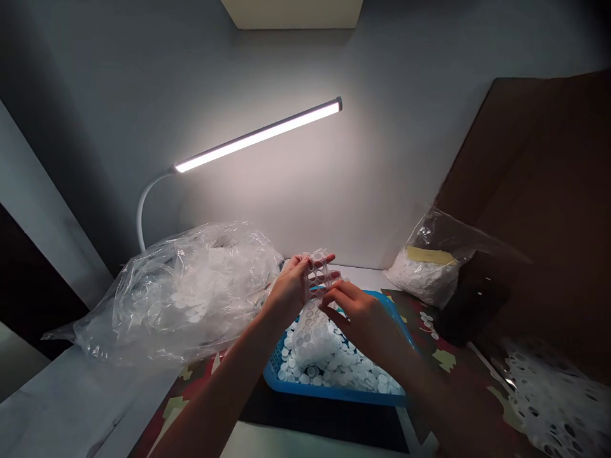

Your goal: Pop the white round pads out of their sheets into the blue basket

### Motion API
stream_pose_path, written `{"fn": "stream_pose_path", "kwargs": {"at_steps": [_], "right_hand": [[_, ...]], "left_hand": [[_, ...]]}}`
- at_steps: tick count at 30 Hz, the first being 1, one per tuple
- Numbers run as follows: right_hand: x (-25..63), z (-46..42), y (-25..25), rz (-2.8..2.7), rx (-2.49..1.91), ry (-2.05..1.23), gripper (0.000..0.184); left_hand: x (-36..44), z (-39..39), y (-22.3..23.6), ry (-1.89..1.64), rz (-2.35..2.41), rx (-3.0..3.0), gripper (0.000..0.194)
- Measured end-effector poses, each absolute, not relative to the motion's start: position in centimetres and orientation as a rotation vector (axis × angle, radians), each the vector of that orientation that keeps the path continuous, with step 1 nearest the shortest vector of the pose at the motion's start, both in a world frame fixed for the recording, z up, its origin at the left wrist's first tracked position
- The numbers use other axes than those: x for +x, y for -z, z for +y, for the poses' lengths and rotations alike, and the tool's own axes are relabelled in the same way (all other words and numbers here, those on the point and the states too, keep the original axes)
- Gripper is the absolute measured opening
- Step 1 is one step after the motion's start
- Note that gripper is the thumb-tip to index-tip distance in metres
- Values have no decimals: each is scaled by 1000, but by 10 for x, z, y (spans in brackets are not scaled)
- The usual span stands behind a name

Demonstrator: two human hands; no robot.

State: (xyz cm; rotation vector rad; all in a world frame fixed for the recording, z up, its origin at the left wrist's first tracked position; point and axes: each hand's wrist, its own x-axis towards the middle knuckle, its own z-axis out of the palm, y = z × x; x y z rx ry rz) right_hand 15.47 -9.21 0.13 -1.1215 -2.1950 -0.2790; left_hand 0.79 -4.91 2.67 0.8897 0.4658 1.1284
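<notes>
My left hand [292,287] grips the top of a white sheet [315,318] punched with round discs, held upright over a blue tray [334,393]. The sheet's upper part shows empty holes; its lower part hangs down into the tray. My right hand [353,308] pinches the sheet near its middle, fingertips meeting those of the left hand. Several loose white discs [344,369] fill the tray beneath both hands.
A large clear plastic bag [186,292] of white sheets lies at the left. A smaller bag of discs [427,270] stands at the back right. Punched-out white sheets [554,401] pile at the right. A lit bar lamp [260,135] hangs overhead; brown cardboard [544,191] rises on the right.
</notes>
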Motion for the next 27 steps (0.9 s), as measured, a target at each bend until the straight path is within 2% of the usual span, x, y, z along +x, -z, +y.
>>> {"fn": "stream_pose_path", "kwargs": {"at_steps": [13,19,27], "right_hand": [[156,-89,0,-2156,-1124,390,8],[156,-92,-4,-2212,-1129,397,16],[153,-98,-3,-2436,-1013,272,14]], "left_hand": [[8,-43,-20,-1087,462,870,13],[7,-37,-18,-1107,493,787,9],[3,-28,-14,-1095,543,705,21]]}}
